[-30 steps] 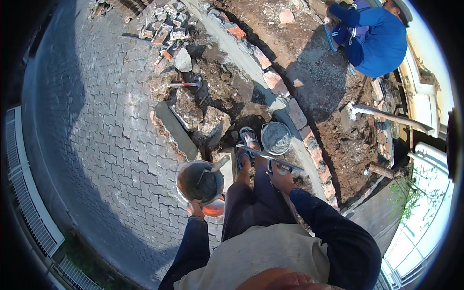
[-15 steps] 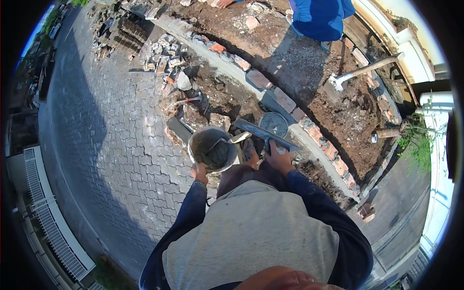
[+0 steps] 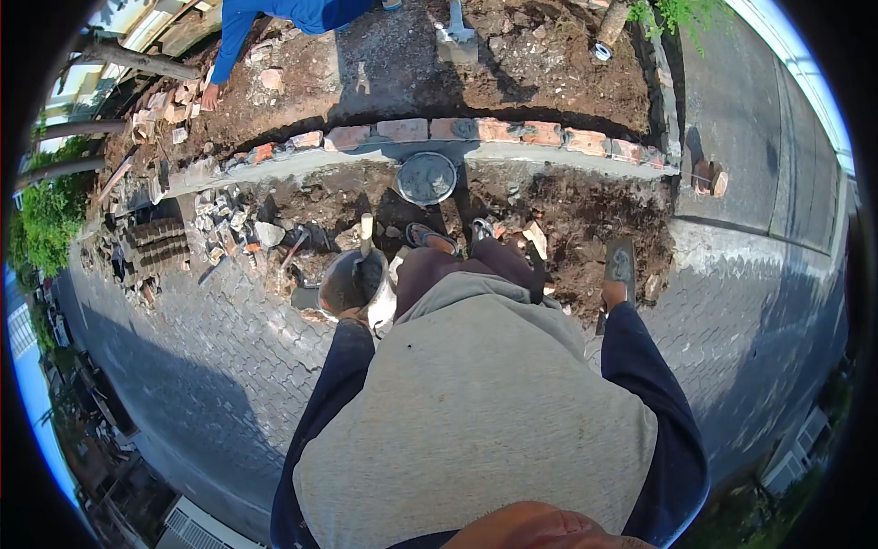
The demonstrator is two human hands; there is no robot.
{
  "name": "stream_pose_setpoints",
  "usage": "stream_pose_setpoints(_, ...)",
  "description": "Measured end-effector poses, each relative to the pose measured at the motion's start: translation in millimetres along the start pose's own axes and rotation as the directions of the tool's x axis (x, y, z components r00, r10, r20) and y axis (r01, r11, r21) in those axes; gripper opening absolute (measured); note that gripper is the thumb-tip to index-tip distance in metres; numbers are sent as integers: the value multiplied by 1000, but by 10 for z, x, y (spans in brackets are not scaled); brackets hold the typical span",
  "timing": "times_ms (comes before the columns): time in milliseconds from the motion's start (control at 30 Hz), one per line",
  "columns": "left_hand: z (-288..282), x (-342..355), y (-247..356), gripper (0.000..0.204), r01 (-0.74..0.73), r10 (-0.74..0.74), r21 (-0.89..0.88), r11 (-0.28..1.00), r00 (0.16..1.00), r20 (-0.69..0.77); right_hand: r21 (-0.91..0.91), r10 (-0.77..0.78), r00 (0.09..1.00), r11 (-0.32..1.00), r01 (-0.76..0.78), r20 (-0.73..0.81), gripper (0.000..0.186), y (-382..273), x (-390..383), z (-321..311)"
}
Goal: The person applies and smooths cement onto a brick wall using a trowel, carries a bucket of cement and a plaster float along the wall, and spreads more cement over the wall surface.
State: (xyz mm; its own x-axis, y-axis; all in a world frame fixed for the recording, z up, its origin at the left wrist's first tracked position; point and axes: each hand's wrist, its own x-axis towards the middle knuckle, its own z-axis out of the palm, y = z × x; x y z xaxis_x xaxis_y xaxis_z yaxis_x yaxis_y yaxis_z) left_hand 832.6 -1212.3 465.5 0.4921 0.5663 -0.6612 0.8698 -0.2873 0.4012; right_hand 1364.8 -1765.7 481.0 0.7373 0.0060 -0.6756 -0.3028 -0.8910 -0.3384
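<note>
My left hand (image 3: 351, 317) grips the rim of a grey metal bucket (image 3: 346, 280) held at my left side; a wooden handle (image 3: 366, 229) sticks up out of it. Out to the right, my right hand (image 3: 613, 295) holds a flat trowel (image 3: 622, 263) over the dirt. A round pan of grey mortar (image 3: 426, 177) sits on the ground ahead of my sandalled feet (image 3: 430, 240), right against a low row of red bricks (image 3: 476, 131) set on a concrete strip.
Another person in a blue top (image 3: 293, 14) bends over the soil beyond the bricks, one hand (image 3: 210, 96) down. Stacked dark pavers (image 3: 155, 242), rubble (image 3: 229, 224) and a hammer (image 3: 297, 242) lie at left. Grey block paving (image 3: 210, 348) surrounds me.
The view has swung round, so the brick row now runs across the top. My right hand has left the mortar pan and moved out right with the trowel. The bucket stays in my left hand.
</note>
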Motion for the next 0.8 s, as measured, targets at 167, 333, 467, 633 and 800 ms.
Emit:
stream_pose_setpoints(167, -382, -318, 1112, 28, -130, 169, 127, 983, 907, -384, 297, 382, 871, 831, -470, 308, 24, 450, -617, 92)
stream_pose_setpoints(333, -539, -96, 1933, 28, -328, 382, 196, 924, 811, -443, 460, 394, 892, 764, -452, 221, 28, 146, -1315, 263)
stream_pose_setpoints(467, -587, 65, 1923, 23, -488, 509, 197, 850, 668, -543, 376, 354, 919, 839, -395, 174, 29, -274, -1397, 454)
stream_pose_setpoints(633, -758, 277, 921, 21, -332, 329, 7, 943, 936, 124, 460, 340, 925, 803, -380, 170, 31, -324, -1552, 768)
stream_pose_setpoints(800, -761, 549, 738, 18, -199, 175, 171, 965, 974, 147, 448, 412, 899, 783, -432, 146, 31, -152, -1827, 969)
